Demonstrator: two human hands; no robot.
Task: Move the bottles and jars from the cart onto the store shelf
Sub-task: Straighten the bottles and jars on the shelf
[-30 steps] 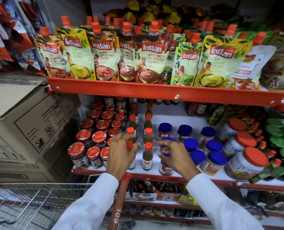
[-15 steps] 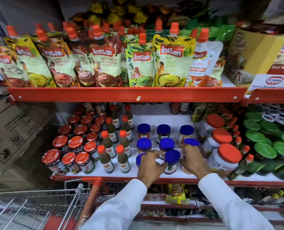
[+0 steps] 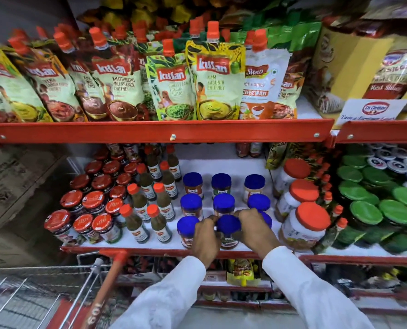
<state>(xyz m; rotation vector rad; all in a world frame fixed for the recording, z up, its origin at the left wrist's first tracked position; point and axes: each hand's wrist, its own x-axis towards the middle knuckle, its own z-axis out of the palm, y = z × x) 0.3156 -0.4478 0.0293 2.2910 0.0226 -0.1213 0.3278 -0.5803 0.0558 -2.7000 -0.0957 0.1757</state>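
Taking the blue-lidded jar [image 3: 228,231] at the front edge of the store shelf [image 3: 150,250] as the landmark, the cart [image 3: 55,295] is standing far to the left of it and lower, and its basket is looking empty in the part that is showing. Still to the left of the jar, the red-lidded jars [image 3: 88,210] and then the orange-capped bottles [image 3: 148,207] are standing in rows on the same shelf. Just beside the jar on its left, the left hand [image 3: 205,241] is pressing against its side with the fingers curled around it; another blue-lidded jar [image 3: 187,230] is touching the back of this hand. The landmark jar itself is standing upright in the front row, very near the shelf lip. On its right, the right hand [image 3: 254,230] is cupping it from the other side, fingers half closed over the shoulder of the jar, so both hands are holding the same jar between them. Further right the big orange-lidded jars [image 3: 303,226] are standing, and the green-lidded jars [image 3: 376,205] after them. In my judgement the risk is coming from the crowding: if the hands are pulling back carelessly, a knuckle or a sleeve could be pushing the front jars over the lip, and glass falling from there would be breaking on the floor
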